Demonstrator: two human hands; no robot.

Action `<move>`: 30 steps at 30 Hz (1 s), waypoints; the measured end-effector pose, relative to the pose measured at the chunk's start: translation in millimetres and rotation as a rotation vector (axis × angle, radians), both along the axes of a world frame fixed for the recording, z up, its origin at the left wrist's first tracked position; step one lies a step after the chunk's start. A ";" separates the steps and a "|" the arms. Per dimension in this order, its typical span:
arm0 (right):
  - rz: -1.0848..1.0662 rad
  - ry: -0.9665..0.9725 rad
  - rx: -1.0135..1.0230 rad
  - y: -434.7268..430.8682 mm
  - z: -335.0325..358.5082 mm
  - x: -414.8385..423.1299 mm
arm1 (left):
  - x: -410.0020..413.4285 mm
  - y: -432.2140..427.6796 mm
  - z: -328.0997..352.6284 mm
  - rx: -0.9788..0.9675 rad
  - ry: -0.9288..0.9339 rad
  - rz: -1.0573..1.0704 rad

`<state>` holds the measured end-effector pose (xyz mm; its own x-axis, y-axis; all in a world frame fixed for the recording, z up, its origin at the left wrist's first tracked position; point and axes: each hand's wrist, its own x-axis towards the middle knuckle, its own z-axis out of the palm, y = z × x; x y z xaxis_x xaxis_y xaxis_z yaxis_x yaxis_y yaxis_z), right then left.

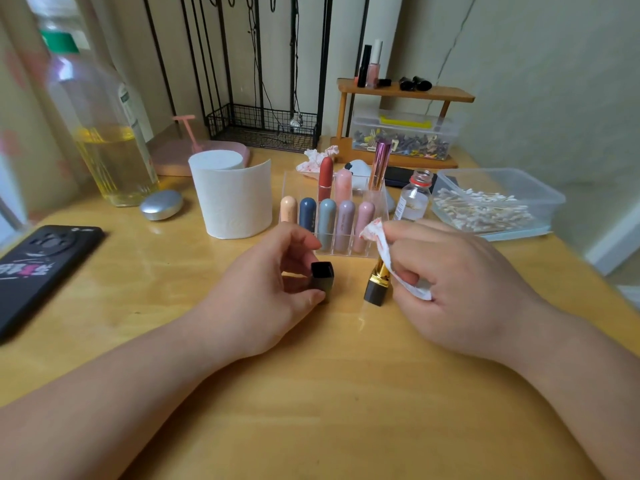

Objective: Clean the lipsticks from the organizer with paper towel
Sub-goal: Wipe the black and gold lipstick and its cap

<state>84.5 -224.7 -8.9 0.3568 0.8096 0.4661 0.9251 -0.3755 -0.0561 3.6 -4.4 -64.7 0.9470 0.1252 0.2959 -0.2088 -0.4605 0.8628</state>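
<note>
Left hand [273,289] around cap [322,276]

Organizer [381,206]: clear acrylic, tiered, standing on the table behind the hands. Front row: five capsule-shaped lipsticks [327,216], upright, one per slot, coloured peach, navy, grey-blue, mauve and pink from left to right. Back row: a red lipstick [325,178], a pale pink one and a tall metallic pink tube, all upright.

Open lipstick [375,284]: black base, gold collar, tilted, base at the table, upper end covered by the paper towel [384,251]. The towel is a small crumpled white piece with red stains.

Cap [322,276]: black, square, open end up, just left of the open lipstick.
</note>
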 end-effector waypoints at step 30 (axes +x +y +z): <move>0.252 1.279 0.806 -24.5 16.2 -28.9 | -42.1 -47.5 32.7 -0.410 0.067 -0.258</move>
